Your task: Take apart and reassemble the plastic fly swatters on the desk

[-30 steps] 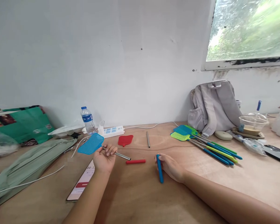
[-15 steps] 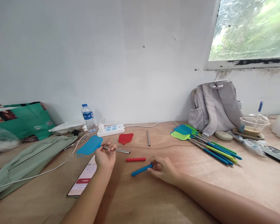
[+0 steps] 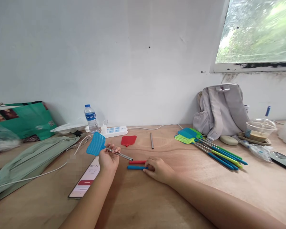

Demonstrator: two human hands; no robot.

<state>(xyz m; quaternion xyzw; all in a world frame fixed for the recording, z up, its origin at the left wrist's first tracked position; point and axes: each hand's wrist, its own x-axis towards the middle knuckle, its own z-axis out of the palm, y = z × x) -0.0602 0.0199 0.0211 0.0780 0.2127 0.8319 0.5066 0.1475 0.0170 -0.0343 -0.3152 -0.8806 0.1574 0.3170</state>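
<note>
My left hand [image 3: 110, 158] is closed around the metal rod of a blue fly swatter [image 3: 96, 143], whose bare tube end points right. My right hand [image 3: 158, 169] has its fingers closed on the right end of a blue handle sleeve [image 3: 135, 167], low over the table. Just behind that sleeve lies a red handle sleeve [image 3: 136, 162], its right end hidden by my fingers. Farther back are a red swatter head [image 3: 129, 140] and a loose metal tube [image 3: 152, 141].
Several assembled fly swatters [image 3: 214, 154] lie piled at the right, before a grey backpack [image 3: 220, 109]. A phone [image 3: 84, 183] lies by my left forearm. A power strip [image 3: 115, 130] and water bottle [image 3: 91, 117] stand behind. A plastic cup [image 3: 259, 130] is far right.
My right hand has moved left with the blue sleeve, which now lies parallel to the red one. My left hand has turned, tilting the blue swatter head more upright.
</note>
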